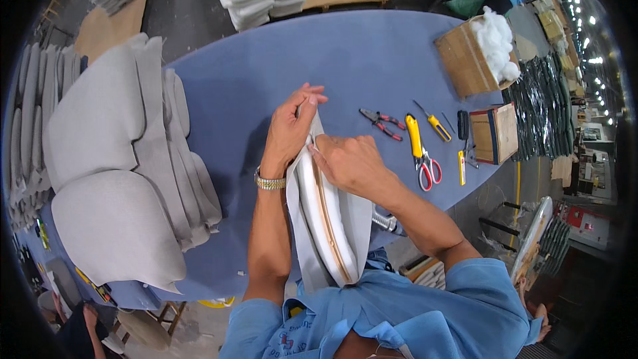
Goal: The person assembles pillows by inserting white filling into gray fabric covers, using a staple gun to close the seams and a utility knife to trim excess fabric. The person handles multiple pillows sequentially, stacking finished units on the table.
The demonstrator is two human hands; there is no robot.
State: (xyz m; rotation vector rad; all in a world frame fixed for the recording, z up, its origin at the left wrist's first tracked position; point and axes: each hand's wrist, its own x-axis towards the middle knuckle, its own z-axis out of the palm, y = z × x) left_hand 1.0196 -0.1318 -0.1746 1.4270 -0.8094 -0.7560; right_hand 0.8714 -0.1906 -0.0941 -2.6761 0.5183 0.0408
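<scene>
A grey fabric cover (357,218) stands on edge in front of my body, spread open around a white padded piece (309,193). Along the middle of the padding runs a narrow brown strip (330,229), which looks like wood. At the cover's far end my left hand (291,125), wearing a wristwatch, is closed on the fabric with its fingertips pointing up and right. My right hand (351,163) presses its curled fingers against the cover's edge just below, close to the left hand. The right fingertips are partly hidden in the fold.
Padded grey covers (119,226) are stacked at the left of the blue table (266,46). Pliers (382,123), red-handled scissors (428,169), a yellow screwdriver (438,127) and a yellow cutter (462,167) lie to the right. Beyond them stands a carton (465,60) of white stuffing.
</scene>
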